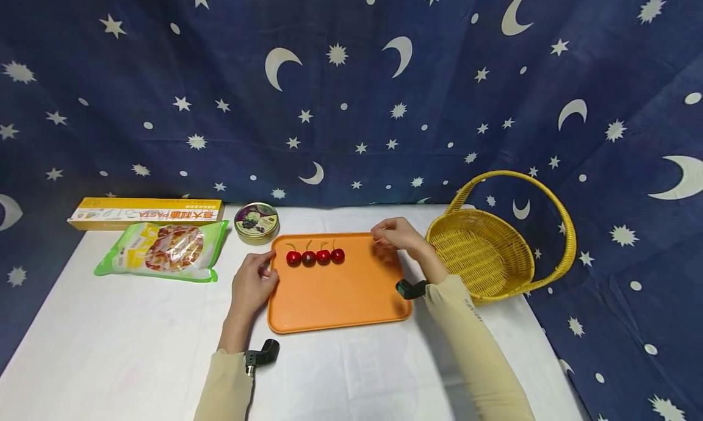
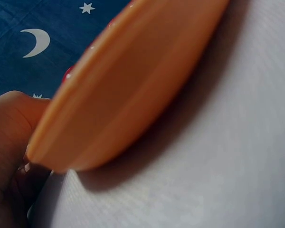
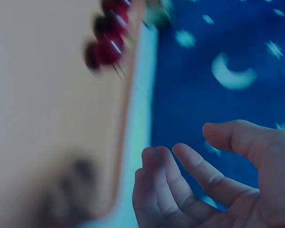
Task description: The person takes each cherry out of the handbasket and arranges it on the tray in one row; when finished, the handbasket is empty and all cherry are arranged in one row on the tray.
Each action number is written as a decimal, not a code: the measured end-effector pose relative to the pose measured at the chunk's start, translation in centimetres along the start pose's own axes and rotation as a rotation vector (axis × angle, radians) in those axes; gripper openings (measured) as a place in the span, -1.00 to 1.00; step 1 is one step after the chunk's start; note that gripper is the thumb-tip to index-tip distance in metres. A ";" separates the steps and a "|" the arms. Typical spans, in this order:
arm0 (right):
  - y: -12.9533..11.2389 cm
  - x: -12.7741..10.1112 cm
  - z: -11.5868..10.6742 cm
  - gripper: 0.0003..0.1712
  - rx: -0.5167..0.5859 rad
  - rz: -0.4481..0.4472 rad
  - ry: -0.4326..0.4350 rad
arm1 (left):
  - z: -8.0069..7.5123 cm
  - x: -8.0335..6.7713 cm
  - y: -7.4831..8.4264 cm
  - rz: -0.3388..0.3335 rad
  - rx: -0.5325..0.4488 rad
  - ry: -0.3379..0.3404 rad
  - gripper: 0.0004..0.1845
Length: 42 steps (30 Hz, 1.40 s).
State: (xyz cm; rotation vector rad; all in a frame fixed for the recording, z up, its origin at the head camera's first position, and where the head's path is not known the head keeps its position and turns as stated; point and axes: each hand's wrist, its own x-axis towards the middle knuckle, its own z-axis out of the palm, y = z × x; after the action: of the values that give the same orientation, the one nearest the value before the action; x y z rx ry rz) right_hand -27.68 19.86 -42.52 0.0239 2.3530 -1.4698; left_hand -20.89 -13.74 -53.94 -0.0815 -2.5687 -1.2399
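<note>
An orange tray (image 1: 340, 293) lies on the white table, and several red cherries (image 1: 309, 259) with stems stand in a row near its far left side. My left hand (image 1: 254, 284) grips the tray's left edge; the left wrist view shows the hand (image 2: 12, 142) at the tray's rim (image 2: 99, 104), fingers partly hidden. Over the tray's far right corner hovers my right hand (image 1: 400, 235), holding nothing. In the right wrist view its fingers are loosely bent, the thumb apart from them, and its blurred shadow falls on the tray.
A yellow wicker basket (image 1: 524, 244) with a tall handle stands right of the tray. At the back left are a round tin (image 1: 256, 223), a green food bag (image 1: 170, 250) and a pasta box (image 1: 148, 213). A star-and-moon cloth (image 1: 340, 146) hangs behind.
</note>
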 end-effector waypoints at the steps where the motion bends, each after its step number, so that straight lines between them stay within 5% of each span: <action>1: -0.1 -0.3 -1.4 -0.61 -0.017 -0.008 0.010 | 0.0 0.0 0.0 -0.002 0.002 0.000 -0.52; 7: 0.8 -2.6 -9.4 -0.52 -0.057 0.044 0.053 | 0.0 0.0 -0.1 -0.013 0.015 -0.005 -0.52; 13: 3.7 -3.0 -13.5 -0.54 -0.085 0.218 0.025 | -0.1 -0.2 -0.4 -0.024 0.017 -0.012 -0.51; 19: 5.5 -1.8 -13.8 -0.67 -0.072 0.333 -0.139 | 0.0 -0.7 -0.5 -0.034 0.014 -0.017 -0.51; 26: 5.8 -1.1 -13.2 -0.75 -0.043 0.342 -0.218 | 0.3 -0.8 -0.3 -0.019 0.001 -0.021 -0.52; 36: 6.0 -1.1 -13.9 -0.79 -0.002 0.294 -0.192 | 0.4 -0.4 0.1 0.031 0.020 0.023 -0.53; 42: 5.4 -2.0 -15.1 -0.53 0.040 0.203 -0.153 | 0.3 -0.2 0.1 0.025 0.035 0.025 -0.53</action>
State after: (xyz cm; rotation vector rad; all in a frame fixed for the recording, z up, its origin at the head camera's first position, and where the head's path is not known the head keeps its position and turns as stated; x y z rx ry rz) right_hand -29.13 35.86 -40.70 0.1505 2.1312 -1.3701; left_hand -20.77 -13.46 -54.05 -0.0894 -2.5590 -1.1793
